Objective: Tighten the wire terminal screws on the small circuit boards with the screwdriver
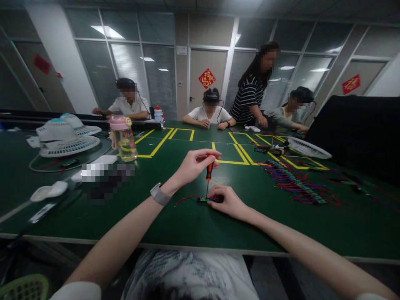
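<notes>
Green table (187, 229): yellow tape strips (162, 142) across its far half.
Small green rectangular circuit board (203, 200): on the table, inward from the middle of the near edge; thin red wire (187, 196) trailing left.
Left hand (195, 166): fingers closed around the red-and-black-handled screwdriver (209, 171), tip down at the board.
Right hand (229, 202): fingers pinching the board's right end.
Good handling: shaft upright, light pressure, board pinned flat.
</notes>
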Demonstrator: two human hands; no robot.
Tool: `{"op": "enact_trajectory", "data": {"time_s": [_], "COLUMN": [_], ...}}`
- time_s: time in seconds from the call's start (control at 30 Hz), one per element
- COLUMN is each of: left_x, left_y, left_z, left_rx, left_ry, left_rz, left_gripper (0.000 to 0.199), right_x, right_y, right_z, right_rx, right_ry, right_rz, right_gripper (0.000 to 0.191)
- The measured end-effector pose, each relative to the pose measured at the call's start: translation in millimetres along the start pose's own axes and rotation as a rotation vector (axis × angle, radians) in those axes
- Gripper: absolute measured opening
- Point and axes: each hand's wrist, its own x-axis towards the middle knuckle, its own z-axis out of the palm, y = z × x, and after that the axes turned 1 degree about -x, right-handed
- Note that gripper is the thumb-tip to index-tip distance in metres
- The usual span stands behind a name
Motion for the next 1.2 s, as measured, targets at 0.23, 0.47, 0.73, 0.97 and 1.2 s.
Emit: {"op": "enact_trajectory", "data": {"time_s": [0.23, 0.47, 0.73, 0.97, 1.2], "left_x": [-14.9, -17.0, -21.5, -17.2, -18.5], "left_y": [-4.6, -0.7, -2.5, -4.0, -0.6], "left_z": [0.4, 1.2, 8.6, 2.8, 4.2], "left_rx": [0.235, -0.004, 0.292, 0.009, 0.005], "left_ry": [0.191, 0.090, 0.185, 0.153, 0.083], "left_rz": [0.173, 0.073, 0.266, 0.086, 0.109], "left_gripper": [0.022, 0.024, 0.026, 0.022, 0.028], "right_x": [-0.1, 0.3, -0.2, 0.0, 0.4], "right_y": [0.2, 0.0, 2.8, 3.4, 5.6], "right_z": [-1.8, -2.0, -0.7, -0.6, 0.3], "right_rx": [-0.017, -0.032, -0.029, -0.037, -0.011], "right_ry": [-0.020, -0.022, -0.015, -0.008, -0.002], "right_rz": [-0.021, -0.023, -0.058, -0.076, -0.065], "right_gripper": [0.011, 0.011, 0.014, 0.015, 0.014]}}
